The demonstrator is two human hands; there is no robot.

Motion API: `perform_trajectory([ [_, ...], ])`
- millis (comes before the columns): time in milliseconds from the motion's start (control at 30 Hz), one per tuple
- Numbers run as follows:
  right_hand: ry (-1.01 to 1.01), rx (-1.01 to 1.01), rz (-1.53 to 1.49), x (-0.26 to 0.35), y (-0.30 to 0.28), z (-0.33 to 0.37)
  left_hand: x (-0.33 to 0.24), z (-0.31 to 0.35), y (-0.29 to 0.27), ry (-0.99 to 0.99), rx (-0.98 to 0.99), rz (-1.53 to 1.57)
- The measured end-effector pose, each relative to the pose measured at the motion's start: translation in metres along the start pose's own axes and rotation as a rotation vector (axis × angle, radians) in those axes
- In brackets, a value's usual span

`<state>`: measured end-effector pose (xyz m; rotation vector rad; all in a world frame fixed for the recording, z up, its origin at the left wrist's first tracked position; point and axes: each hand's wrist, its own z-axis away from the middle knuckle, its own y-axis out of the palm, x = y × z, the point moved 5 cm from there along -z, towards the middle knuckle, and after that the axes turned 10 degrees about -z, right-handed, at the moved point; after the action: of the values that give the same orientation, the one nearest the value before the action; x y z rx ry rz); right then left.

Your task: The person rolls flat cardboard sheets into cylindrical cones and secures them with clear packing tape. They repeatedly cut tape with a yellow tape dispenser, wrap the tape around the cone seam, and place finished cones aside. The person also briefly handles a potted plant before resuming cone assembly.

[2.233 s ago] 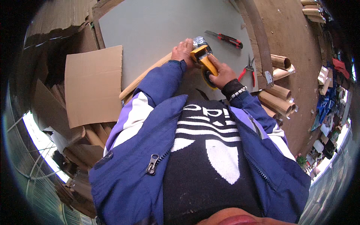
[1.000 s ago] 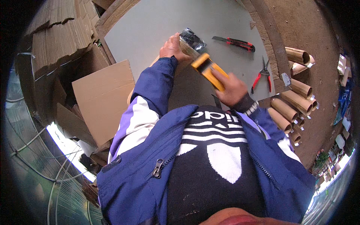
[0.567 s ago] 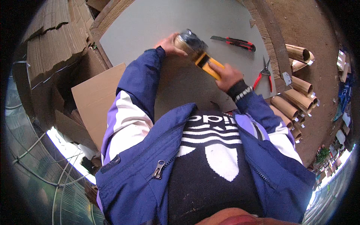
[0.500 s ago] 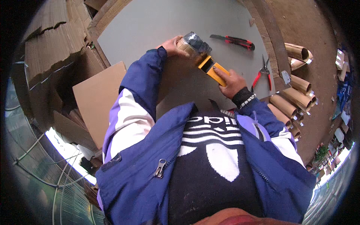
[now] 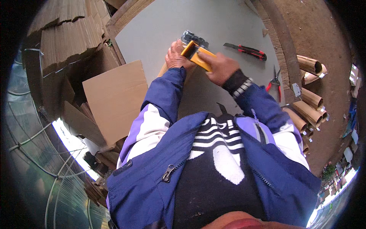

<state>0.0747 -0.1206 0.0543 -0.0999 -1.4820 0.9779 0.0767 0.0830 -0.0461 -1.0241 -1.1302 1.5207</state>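
My left hand [image 5: 175, 56] is closed around a tan cardboard tube [image 5: 162, 70], mostly hidden under the hand and wrist. Just beyond my fingers is a shiny dark wrapping [image 5: 193, 37], apparently on the tube's far end. My right hand [image 5: 223, 68] grips a yellow tool [image 5: 197, 60] with a boxy, dark-hollowed head; its exact kind is unclear. That head lies close against my left fingers and the wrapping, and hides where they meet. To the right on the grey tabletop [image 5: 152, 28] lie a red-and-black utility knife [image 5: 246, 51] and red-handled pruning shears [image 5: 275, 82].
A wooden rim [image 5: 280, 42] borders the table. Stacked flat cardboard [image 5: 70, 40] and a cardboard panel [image 5: 116, 101] stand at the left. Several brown cardboard tubes [image 5: 307, 110] are piled past the right edge, beside the brown ground [image 5: 324, 23].
My right hand has brought the yellow tool leftward and up, close to my left hand. The left hand has turned over the tube, whose round end no longer shows. The whole view has shifted slightly.
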Motion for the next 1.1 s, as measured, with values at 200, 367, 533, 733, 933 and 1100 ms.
perform_trajectory([
  [200,0.148,0.084,0.101,-0.037,-0.031,0.095,0.009,-0.013,-0.014,-0.025,0.156,0.037],
  [367,0.016,-0.014,0.176,-0.062,0.027,0.02,0.067,-0.07,0.003,0.003,0.427,0.371],
  [533,-0.034,-0.092,0.088,-0.033,0.053,-0.056,0.129,-0.106,-0.012,-0.184,0.256,0.547],
  [733,-0.024,-0.07,0.055,0.004,0.042,-0.089,0.08,-0.091,-0.02,0.001,-0.051,-0.225],
  [933,-0.03,0.032,0.08,-0.023,0.018,-0.02,0.07,-0.089,-0.044,-0.026,0.023,-0.145],
  [1100,0.008,0.105,0.196,-0.025,0.033,-0.053,0.084,-0.099,-0.046,-0.068,0.109,-0.048],
])
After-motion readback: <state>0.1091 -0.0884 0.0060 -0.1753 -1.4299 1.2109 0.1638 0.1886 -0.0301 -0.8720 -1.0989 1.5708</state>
